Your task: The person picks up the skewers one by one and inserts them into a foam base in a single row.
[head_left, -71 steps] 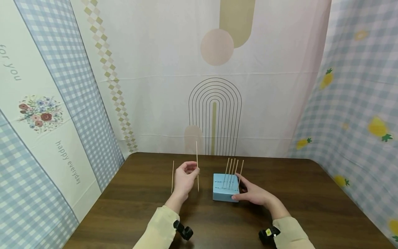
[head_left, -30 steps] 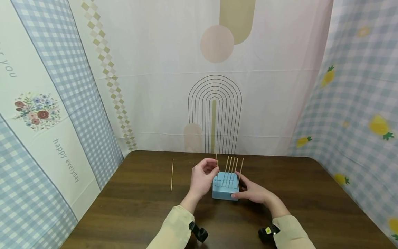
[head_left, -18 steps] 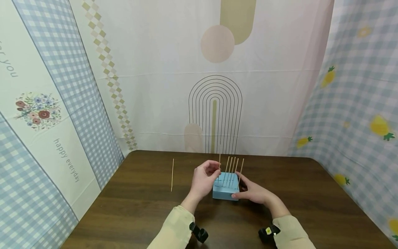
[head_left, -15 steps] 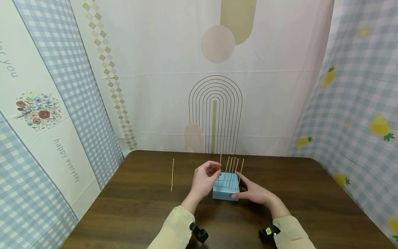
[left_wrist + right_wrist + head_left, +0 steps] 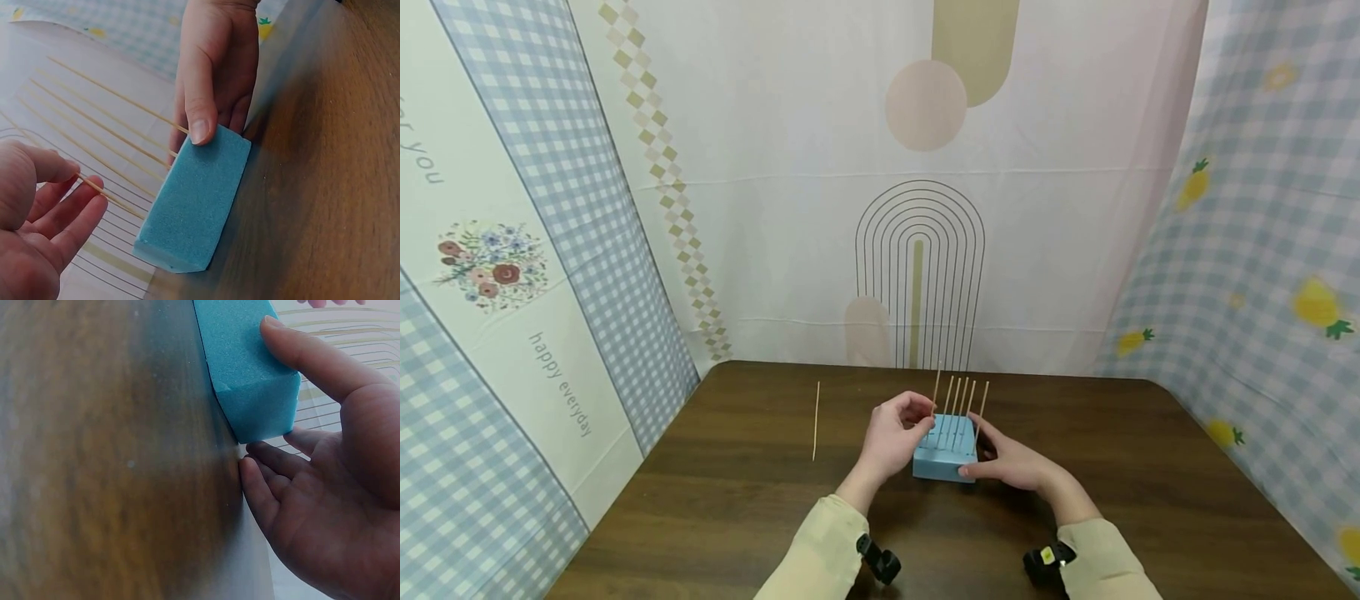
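Note:
A light blue foam block sits on the table with several thin wooden skewers standing in its top. My left hand pinches another skewer between thumb and fingertips, over the block's left part. In the left wrist view this held skewer reaches the block's top face at its lower end; whether it is stuck in cannot be told. My right hand grips the block's right side, thumb on the near face. The right wrist view shows the block beside that thumb; the far fingertips are partly hidden.
One loose skewer lies on the dark wooden table, left of my left hand. A patterned cloth hangs behind the table's far edge, and checked cloths hang at both sides.
My left hand has carried its skewer rightward from the bare table to the block, and the skewer's top now leans slightly right. The right hand has kept its grip on the block.

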Demonstrator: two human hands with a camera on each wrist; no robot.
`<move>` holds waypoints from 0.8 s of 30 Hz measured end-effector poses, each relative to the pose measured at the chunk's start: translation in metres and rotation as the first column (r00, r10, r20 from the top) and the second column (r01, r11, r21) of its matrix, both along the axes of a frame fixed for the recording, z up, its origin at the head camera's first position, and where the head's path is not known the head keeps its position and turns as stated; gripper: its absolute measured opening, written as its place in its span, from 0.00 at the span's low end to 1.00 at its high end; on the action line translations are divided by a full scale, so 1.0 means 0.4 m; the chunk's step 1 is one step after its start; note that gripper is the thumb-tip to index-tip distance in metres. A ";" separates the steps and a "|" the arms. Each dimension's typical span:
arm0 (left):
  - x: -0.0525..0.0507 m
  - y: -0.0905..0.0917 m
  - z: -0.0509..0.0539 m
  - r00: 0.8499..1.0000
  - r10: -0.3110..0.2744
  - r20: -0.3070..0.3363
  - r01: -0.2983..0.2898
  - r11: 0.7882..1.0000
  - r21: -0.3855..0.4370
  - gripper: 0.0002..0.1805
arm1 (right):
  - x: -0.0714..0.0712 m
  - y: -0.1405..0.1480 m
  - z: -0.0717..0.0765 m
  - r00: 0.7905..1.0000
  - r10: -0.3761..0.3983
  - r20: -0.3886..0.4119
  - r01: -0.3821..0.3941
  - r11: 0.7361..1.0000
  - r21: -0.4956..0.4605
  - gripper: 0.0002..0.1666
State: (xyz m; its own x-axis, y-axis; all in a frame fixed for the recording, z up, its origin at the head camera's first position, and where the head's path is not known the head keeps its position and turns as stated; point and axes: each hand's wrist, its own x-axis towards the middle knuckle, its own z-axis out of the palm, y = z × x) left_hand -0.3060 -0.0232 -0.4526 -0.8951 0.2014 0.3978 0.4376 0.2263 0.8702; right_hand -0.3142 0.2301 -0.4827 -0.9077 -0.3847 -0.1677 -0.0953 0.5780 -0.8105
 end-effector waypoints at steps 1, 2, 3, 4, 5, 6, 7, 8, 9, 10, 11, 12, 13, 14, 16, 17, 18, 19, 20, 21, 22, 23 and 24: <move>-0.001 0.000 -0.001 1.000 -0.005 -0.001 0.005 1.000 -0.010 0.07 | 0.000 0.001 0.000 1.000 0.005 -0.003 -0.005 1.000 -0.001 0.68; 0.000 -0.001 -0.001 1.000 -0.009 0.002 0.009 1.000 -0.018 0.07 | -0.005 0.007 -0.004 0.999 0.027 -0.025 -0.027 1.000 0.014 0.67; -0.001 -0.001 -0.002 1.000 -0.013 0.002 0.014 1.000 -0.024 0.07 | -0.004 0.008 -0.003 0.999 0.033 -0.028 -0.033 0.999 0.014 0.67; -0.001 -0.001 -0.003 1.000 -0.017 0.003 0.018 0.999 -0.029 0.08 | -0.003 0.009 -0.003 0.999 0.037 -0.029 -0.037 0.999 0.015 0.67; -0.001 -0.002 -0.003 1.000 -0.018 0.010 0.018 0.999 -0.037 0.08 | -0.003 0.009 -0.003 0.999 0.041 -0.033 -0.040 0.999 0.017 0.67; -0.001 -0.002 -0.005 1.000 -0.019 0.018 0.020 0.999 -0.041 0.09 | -0.003 0.009 -0.003 0.999 0.038 -0.028 -0.038 0.999 0.015 0.67; -0.001 -0.003 -0.006 0.999 -0.020 0.026 0.021 0.999 -0.045 0.09 | -0.003 0.009 -0.003 0.999 0.038 -0.026 -0.038 0.999 0.014 0.67; -0.001 -0.003 -0.006 0.999 -0.021 0.032 0.022 0.999 -0.047 0.09 | -0.003 0.008 -0.003 0.999 0.035 -0.023 -0.035 0.999 0.013 0.67; -0.002 -0.003 -0.008 0.999 -0.022 0.035 0.024 0.999 -0.049 0.09 | 0.003 0.003 0.002 1.000 0.014 -0.001 -0.014 1.000 -0.004 0.68; -0.001 -0.004 -0.008 0.999 -0.023 0.040 0.025 0.998 -0.050 0.10 | 0.004 0.001 0.003 1.000 0.009 0.002 -0.009 1.000 -0.004 0.67; -0.001 -0.005 -0.009 0.999 -0.024 0.043 0.026 0.998 -0.050 0.10 | 0.005 -0.001 0.003 1.000 0.003 0.004 -0.003 1.000 -0.004 0.67; -0.002 -0.006 -0.011 0.999 -0.025 0.043 0.028 0.998 -0.049 0.10 | 0.006 -0.003 0.004 1.000 -0.003 0.009 0.003 1.000 -0.005 0.67; -0.002 -0.006 -0.012 0.999 -0.027 0.044 0.029 0.998 -0.048 0.10 | 0.008 -0.004 0.006 1.000 -0.001 0.007 0.001 1.000 -0.002 0.66; -0.002 -0.007 -0.012 0.999 -0.029 0.043 0.031 0.998 -0.048 0.09 | 0.010 -0.006 0.007 1.000 -0.003 0.007 0.003 1.000 0.000 0.66; -0.001 -0.008 -0.014 0.999 -0.031 0.043 0.033 0.998 -0.046 0.09 | 0.013 -0.007 0.010 1.000 -0.004 0.005 0.004 1.000 0.003 0.66; -0.001 -0.008 -0.015 0.999 -0.031 0.043 0.033 0.998 -0.046 0.09 | 0.014 -0.008 0.010 1.000 -0.004 0.003 0.004 1.000 0.003 0.66; 0.000 -0.009 -0.015 0.999 -0.031 0.044 0.033 0.998 -0.046 0.09 | 0.015 -0.008 0.010 1.000 -0.002 0.001 0.002 1.000 0.002 0.66; 0.002 -0.009 -0.015 0.998 -0.031 0.046 0.033 0.998 -0.046 0.09 | 0.016 -0.008 0.010 1.000 -0.001 -0.001 0.001 1.000 0.002 0.66; 0.003 -0.010 -0.014 0.998 -0.031 0.046 0.033 0.998 -0.045 0.09 | 0.017 -0.007 0.010 1.000 -0.003 -0.001 0.003 1.000 -0.002 0.66; 0.003 -0.010 -0.015 0.998 -0.031 0.046 0.033 0.998 -0.046 0.09 | 0.018 -0.007 0.009 1.000 -0.004 -0.003 0.004 1.000 -0.001 0.66; 0.004 -0.011 -0.015 0.999 -0.030 0.044 0.032 0.998 -0.048 0.08 | 0.018 -0.007 0.009 1.000 -0.004 -0.005 0.004 1.000 -0.001 0.66; 0.004 -0.011 -0.015 0.999 -0.030 0.042 0.032 0.998 -0.049 0.08 | 0.019 -0.007 0.008 1.000 -0.004 -0.005 0.004 1.000 -0.003 0.66; 0.005 -0.012 -0.016 0.999 -0.030 0.040 0.032 0.998 -0.050 0.08 | 0.020 -0.007 0.008 1.000 -0.004 -0.007 0.004 1.000 -0.002 0.66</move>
State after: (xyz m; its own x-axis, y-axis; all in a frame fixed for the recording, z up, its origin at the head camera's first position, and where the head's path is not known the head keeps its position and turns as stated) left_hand -0.3042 -0.0280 -0.4589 -0.9028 0.2481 0.3513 0.4110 0.2570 0.8746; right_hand -0.3064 0.2271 -0.4795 -0.9104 -0.3812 -0.1610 -0.0983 0.5770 -0.8108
